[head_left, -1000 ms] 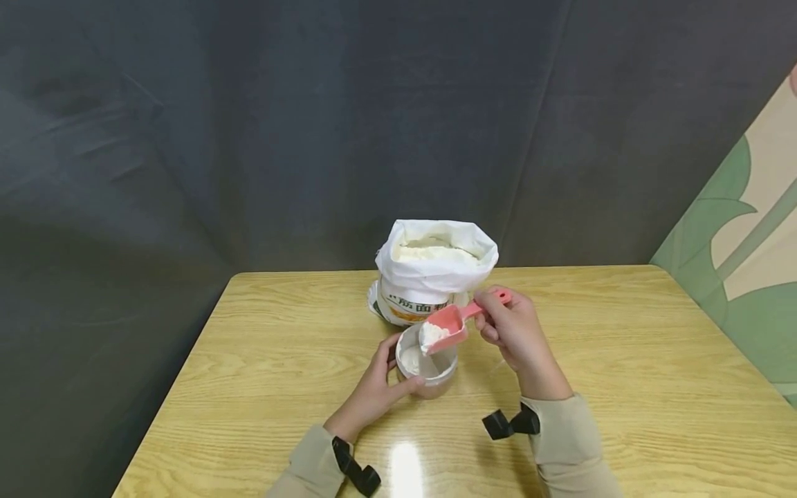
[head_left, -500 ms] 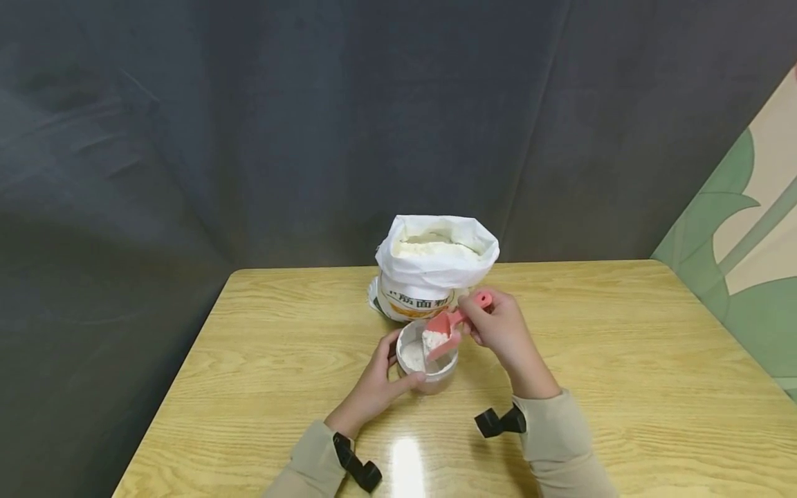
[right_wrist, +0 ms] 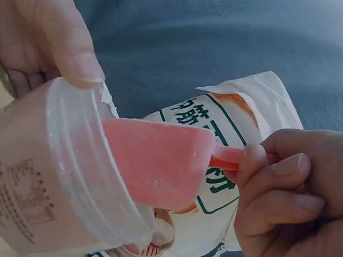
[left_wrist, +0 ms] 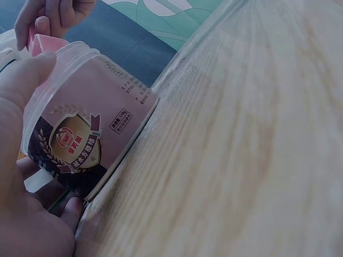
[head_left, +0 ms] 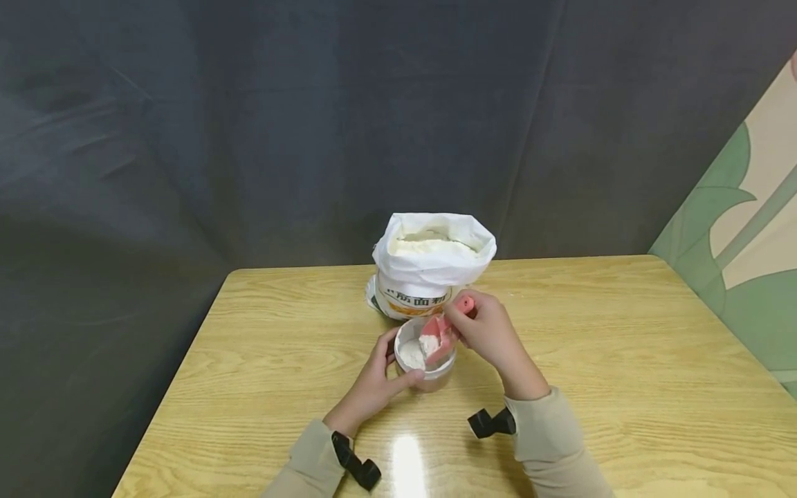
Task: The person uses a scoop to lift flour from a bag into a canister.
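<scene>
A pink plastic scoop (head_left: 445, 343) carries white flour (head_left: 428, 345), its bowl tilted down inside the mouth of a round pink tub (left_wrist: 102, 101). My right hand (head_left: 492, 333) holds the scoop's handle, with fingers curled round it in the right wrist view. My left hand (head_left: 376, 382) grips the tub from the left, thumb at the near rim and fingers round the far side. The tub stands upright on the table, with white powder inside. Right behind it is an open white flour bag (head_left: 411, 273), its top rolled back and flour showing within.
The wooden table (head_left: 280, 360) carries the tub and the bag. A dark cloth (head_left: 373, 124) hangs behind its far edge. At the right is a wall panel (head_left: 741, 277) with green leaf shapes. Each sleeve has a black wrist mount.
My right hand has moved left and slightly down, bringing the scoop lower into the tub and tilting it more. The left hand and the tub stay in place.
</scene>
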Demonstrator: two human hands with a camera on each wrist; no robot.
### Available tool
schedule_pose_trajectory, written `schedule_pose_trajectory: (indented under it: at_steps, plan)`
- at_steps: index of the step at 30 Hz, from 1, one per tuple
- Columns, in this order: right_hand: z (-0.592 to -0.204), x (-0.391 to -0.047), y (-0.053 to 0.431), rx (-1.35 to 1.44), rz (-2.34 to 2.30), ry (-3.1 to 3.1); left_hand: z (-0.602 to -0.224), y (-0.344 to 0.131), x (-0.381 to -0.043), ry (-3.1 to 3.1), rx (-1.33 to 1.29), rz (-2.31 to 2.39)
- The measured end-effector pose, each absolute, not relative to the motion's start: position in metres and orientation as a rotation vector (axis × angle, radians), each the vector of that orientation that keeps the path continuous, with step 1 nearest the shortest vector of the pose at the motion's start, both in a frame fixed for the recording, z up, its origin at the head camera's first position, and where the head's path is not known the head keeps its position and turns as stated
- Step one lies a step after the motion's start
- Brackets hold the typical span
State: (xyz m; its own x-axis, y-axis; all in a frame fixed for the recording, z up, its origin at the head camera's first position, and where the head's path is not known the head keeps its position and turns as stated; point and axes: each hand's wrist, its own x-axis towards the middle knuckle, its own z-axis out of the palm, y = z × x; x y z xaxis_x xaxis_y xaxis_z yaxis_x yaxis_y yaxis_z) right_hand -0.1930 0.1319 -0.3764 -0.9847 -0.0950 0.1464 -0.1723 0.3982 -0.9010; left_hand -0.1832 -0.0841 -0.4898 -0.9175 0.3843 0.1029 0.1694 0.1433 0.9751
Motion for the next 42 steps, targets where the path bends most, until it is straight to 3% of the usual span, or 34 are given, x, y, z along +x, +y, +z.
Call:
schedule_pose_trajectory:
  at_steps: [42]
  plan:
    - [-0.364,-0.182,0.13,0.349,1.323,-2.641,-0.49,-0.084,-0.183,2.246,0.568,1.885]
